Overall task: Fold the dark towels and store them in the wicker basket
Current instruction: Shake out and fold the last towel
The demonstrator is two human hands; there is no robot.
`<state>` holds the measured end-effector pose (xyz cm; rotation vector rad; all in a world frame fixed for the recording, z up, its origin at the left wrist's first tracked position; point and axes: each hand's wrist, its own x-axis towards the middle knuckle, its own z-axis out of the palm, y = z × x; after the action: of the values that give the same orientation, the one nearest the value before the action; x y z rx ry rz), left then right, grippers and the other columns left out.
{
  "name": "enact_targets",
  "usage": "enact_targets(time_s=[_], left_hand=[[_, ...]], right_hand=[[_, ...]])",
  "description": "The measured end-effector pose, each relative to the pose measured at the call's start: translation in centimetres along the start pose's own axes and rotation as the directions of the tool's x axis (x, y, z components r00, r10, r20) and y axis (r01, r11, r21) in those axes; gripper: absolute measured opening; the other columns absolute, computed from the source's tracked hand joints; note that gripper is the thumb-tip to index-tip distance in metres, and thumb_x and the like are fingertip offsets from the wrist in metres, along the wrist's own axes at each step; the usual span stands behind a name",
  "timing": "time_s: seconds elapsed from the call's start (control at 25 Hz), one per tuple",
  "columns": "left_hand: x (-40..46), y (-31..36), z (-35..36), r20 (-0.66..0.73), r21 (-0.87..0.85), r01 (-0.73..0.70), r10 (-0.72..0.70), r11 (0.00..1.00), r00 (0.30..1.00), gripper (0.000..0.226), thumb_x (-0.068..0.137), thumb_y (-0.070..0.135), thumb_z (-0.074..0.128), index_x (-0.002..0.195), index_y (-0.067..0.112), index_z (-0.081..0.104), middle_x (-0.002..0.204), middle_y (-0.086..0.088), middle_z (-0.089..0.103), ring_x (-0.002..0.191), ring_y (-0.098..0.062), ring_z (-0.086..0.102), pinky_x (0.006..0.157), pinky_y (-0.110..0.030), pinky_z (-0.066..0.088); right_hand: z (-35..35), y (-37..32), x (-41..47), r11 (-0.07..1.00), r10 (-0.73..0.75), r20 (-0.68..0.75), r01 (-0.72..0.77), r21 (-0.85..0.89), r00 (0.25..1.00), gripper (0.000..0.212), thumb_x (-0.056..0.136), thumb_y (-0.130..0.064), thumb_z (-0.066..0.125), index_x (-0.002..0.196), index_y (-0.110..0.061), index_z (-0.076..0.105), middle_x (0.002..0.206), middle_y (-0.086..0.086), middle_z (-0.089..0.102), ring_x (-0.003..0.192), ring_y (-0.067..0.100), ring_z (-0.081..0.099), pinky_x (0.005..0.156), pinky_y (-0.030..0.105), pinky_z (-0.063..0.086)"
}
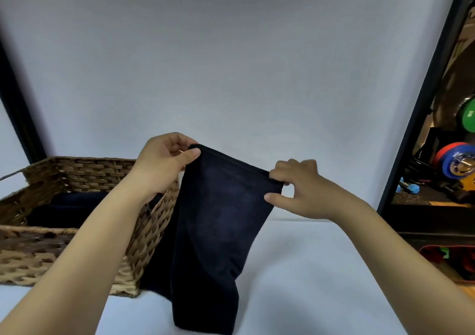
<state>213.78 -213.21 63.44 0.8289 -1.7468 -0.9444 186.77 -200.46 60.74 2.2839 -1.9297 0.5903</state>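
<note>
A dark towel (218,221) hangs lengthwise over a white table (308,270), held up by its top edge between two bare hands; its lower end bunches on the tabletop and runs out of view at the bottom, so its full length cannot be made out. The left hand (164,165) pinches the upper left corner, thumb on the near face and fingers curled behind the cloth, mostly hidden. The right hand (298,193) pinches the upper right corner lower down, so the top hem slopes down to the right. The cloth is near-black and plain, with soft vertical folds. Just left of it, touching its hanging edge, sits a wicker basket (144,234), cut off at the left, partly covered by the left forearm; folded dark towels (64,208) lie inside, their number unclear. Beyond the white backdrop's dark frame at right, coloured weight plates (455,162) appear, blurred.
</note>
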Motion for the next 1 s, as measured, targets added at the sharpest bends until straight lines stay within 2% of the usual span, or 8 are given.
enact_targets(time_s=[0.08, 0.2, 0.32, 0.44, 0.6, 0.72, 0.92, 1.0], left_hand=[[0.1, 0.6, 0.3, -0.002, 0.105, -0.047, 0.048, 0.993, 0.999, 0.009, 0.093, 0.017, 0.071, 0.091, 0.025, 0.073, 0.091, 0.001, 0.074, 0.083, -0.014, 0.067, 0.08, -0.029, 0.052], [-0.1, 2.2, 0.1, -0.034, 0.176, -0.095, 0.103, 0.98, 0.994, 0.007, 0.095, 0.021, 0.069, 0.092, 0.027, 0.071, 0.091, 0.006, 0.071, 0.08, -0.006, 0.063, 0.078, -0.026, 0.05], [-0.7, 4.1, 0.2, -0.044, 0.253, -0.177, 0.194, 0.951, 0.98, 0.005, 0.095, 0.025, 0.067, 0.093, 0.028, 0.069, 0.087, 0.013, 0.068, 0.079, 0.002, 0.062, 0.074, -0.012, 0.046], [-0.5, 4.2, 0.8, -0.042, 0.28, -0.166, 0.185, 0.945, 0.982, 0.008, 0.096, 0.024, 0.066, 0.091, 0.029, 0.066, 0.083, 0.014, 0.065, 0.069, -0.003, 0.058, 0.068, -0.015, 0.045], [0.4, 3.9, 1.2, -0.046, 0.268, -0.137, 0.154, 0.954, 0.987, 0.007, 0.097, 0.026, 0.066, 0.092, 0.031, 0.066, 0.089, 0.015, 0.066, 0.067, -0.011, 0.056, 0.07, -0.025, 0.046], [0.4, 4.2, 1.6, -0.032, 0.254, -0.164, 0.178, 0.953, 0.984, 0.006, 0.097, 0.025, 0.065, 0.094, 0.029, 0.066, 0.091, 0.014, 0.066, 0.069, -0.013, 0.057, 0.07, -0.027, 0.048], [0.7, 4.5, 2.1, -0.032, 0.234, -0.152, 0.164, 0.96, 0.986, 0.005, 0.097, 0.024, 0.065, 0.093, 0.026, 0.066, 0.093, 0.013, 0.067, 0.059, -0.01, 0.056, 0.066, -0.027, 0.046], [0.6, 4.7, 2.2, -0.022, 0.223, -0.119, 0.127, 0.968, 0.992, 0.004, 0.097, 0.023, 0.064, 0.094, 0.023, 0.066, 0.099, 0.009, 0.068, 0.053, -0.009, 0.06, 0.063, -0.028, 0.048]], right_hand=[[-0.7, 0.1, 0.3, 0.983, -0.055, -0.166, 0.025, -0.182, 0.985, 0.041, 0.095, -0.059, 0.037, 0.074, -0.028, 0.053, 0.079, -0.01, 0.046, 0.079, 0.012, 0.041, 0.099, 0.038, 0.029], [-2.9, 0.0, 0.8, 0.981, -0.05, -0.245, 0.002, -0.194, 0.968, 0.048, 0.099, -0.059, 0.031, 0.083, -0.031, 0.067, 0.075, -0.014, 0.051, 0.079, 0.012, 0.043, 0.098, 0.037, 0.029], [-4.9, -0.3, 0.7, 0.977, -0.003, -0.409, -0.084, -0.196, 0.913, 0.043, 0.097, -0.055, 0.043, 0.082, -0.022, 0.066, 0.069, -0.011, 0.056, 0.079, 0.012, 0.033, 0.096, 0.04, 0.03], [-6.1, -1.1, 0.8, 0.979, 0.119, -0.353, -0.168, -0.111, 0.928, 0.04, 0.097, -0.049, 0.055, 0.082, -0.013, 0.061, 0.072, -0.005, 0.054, 0.075, 0.011, 0.015, 0.089, 0.034, 0.032], [-6.0, -1.1, 0.9, 0.978, 0.189, -0.339, -0.206, -0.014, 0.922, 0.036, 0.094, -0.053, 0.058, 0.087, -0.018, 0.058, 0.074, -0.008, 0.053, 0.086, 0.019, 0.033, 0.074, 0.03, 0.031], [-6.3, -0.1, 0.7, 0.968, 0.232, -0.379, -0.174, 0.182, 0.896, 0.034, 0.092, -0.053, 0.062, 0.075, -0.025, 0.053, 0.064, -0.008, 0.054, 0.067, 0.02, 0.048, 0.061, 0.032, 0.037], [-5.9, 0.7, 0.8, 0.915, 0.279, -0.315, -0.152, 0.373, 0.907, 0.029, 0.092, -0.039, 0.069, 0.075, -0.024, 0.052, 0.061, -0.01, 0.047, 0.056, 0.012, 0.039, 0.057, 0.03, 0.035], [-5.8, 0.7, 0.6, 0.884, 0.288, -0.301, -0.132, 0.448, 0.909, 0.02, 0.092, -0.03, 0.07, 0.085, -0.026, 0.052, 0.067, -0.006, 0.05, 0.059, 0.013, 0.041, 0.059, 0.03, 0.037]])
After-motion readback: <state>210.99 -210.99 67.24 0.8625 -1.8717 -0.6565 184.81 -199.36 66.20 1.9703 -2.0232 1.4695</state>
